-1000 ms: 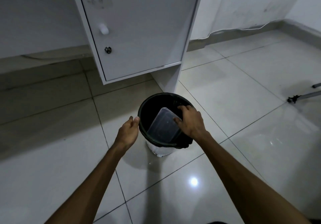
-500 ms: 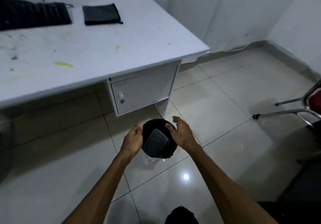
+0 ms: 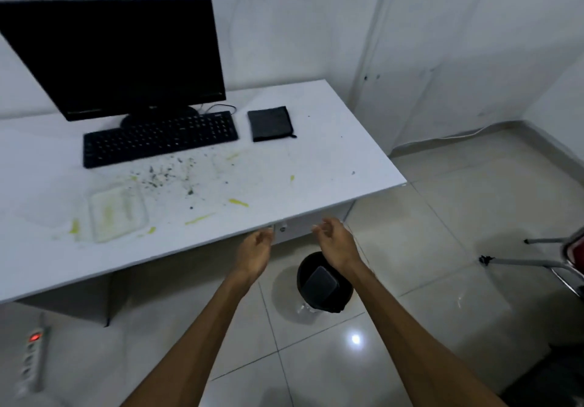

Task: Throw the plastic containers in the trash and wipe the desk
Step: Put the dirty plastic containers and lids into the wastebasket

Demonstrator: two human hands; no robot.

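Observation:
A black trash bin (image 3: 343, 297) stands on the floor by the desk's right end, with a clear plastic container (image 3: 320, 283) lying tilted inside it. Another clear plastic container (image 3: 118, 210), smeared yellow, sits on the white desk (image 3: 316, 160) near its front left. Crumbs and yellow smears cover the desk's middle. A folded dark cloth (image 3: 271, 123) lies right of the keyboard. My left hand (image 3: 254, 253) and right hand (image 3: 336, 244) hover empty above the bin, just below the desk's front edge, fingers loosely curled.
A black monitor (image 3: 117, 55) and keyboard (image 3: 159, 138) stand at the desk's back. A power strip (image 3: 31, 357) with a red light lies on the floor at the left. A chair's metal legs (image 3: 534, 263) reach in from the right.
My view rose from the bin to the desk top. Both hands let go of the bin and container and lifted toward the desk's edge.

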